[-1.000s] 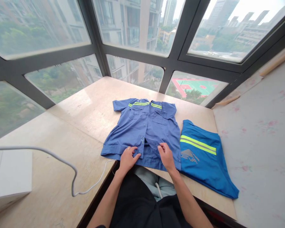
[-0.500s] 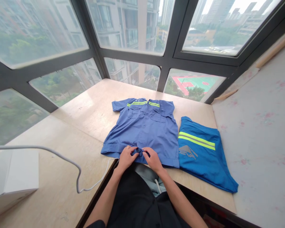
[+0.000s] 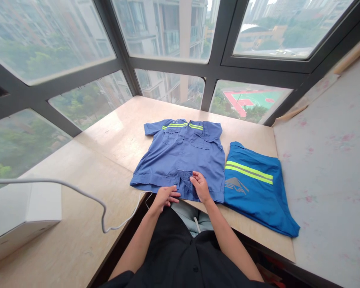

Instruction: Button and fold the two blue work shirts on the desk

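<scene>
A blue-purple short-sleeved work shirt [image 3: 168, 160] lies spread front side up, its collar toward the window and yellow-green reflective strips across the chest. At its bottom hem, my left hand [image 3: 165, 197] rests with fingers stretched out, touching the cloth beside the front opening. My right hand [image 3: 201, 188] is closed, pinching the lower front edge of the shirt and lifting it so that it folds back a little. Part of that edge is hidden behind the fingers. Right of the shirt lies a folded bright blue garment [image 3: 255, 196] with a reflective stripe and a grey logo.
The garments lie on a pale wooden windowsill board [image 3: 108, 156]. At the left stands a white box [image 3: 45, 204], with a grey cable [image 3: 87, 196] looping past it. Dark window frames [image 3: 211, 92] border the back, and a flowered wall [image 3: 327, 160] rises at the right.
My right hand has moved up and slightly right, drawing the shirt's front edge open. The fingers of my left hand have straightened at the hem. The camera view has shifted slightly.
</scene>
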The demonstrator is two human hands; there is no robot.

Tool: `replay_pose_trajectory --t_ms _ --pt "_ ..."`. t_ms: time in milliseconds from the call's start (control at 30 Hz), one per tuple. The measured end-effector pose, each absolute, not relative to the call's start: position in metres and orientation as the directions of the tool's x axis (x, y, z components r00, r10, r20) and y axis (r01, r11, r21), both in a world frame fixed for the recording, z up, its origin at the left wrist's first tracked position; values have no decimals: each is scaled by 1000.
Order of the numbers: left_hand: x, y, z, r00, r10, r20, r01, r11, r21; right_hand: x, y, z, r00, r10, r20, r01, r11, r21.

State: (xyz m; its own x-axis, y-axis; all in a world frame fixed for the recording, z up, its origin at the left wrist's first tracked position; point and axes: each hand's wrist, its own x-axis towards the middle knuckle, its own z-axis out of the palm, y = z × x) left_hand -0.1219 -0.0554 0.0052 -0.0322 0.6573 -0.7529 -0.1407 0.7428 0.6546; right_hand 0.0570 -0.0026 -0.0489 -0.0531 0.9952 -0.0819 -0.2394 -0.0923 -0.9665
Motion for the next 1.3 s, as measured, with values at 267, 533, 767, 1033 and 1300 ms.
replay_pose_trajectory --t_ms 267,533,767,1033,1300 --pt "-102 -59 12 -96 597 -796 -707 522 477 60 -7 -44 -89 996 -16 -241 -38 -970" --pt "-84 -65 20 -327 614 -718 -744 301 597 60 -10 -43 -77 997 -31 -69 -36 -997" --pt "-98 -65 3 -491 868 -76 261 230 938 65 -10 -43 -139 987 -85 -167 -108 -980" --pt "-115 -46 -16 -221 966 136 821 109 560 63 -9 -37 -134 987 -90 -141 -109 -984" --pt "-104 -50 6 -188 961 202 790 26 613 61 -9 -32 -199 978 -60 -85 -78 -993"
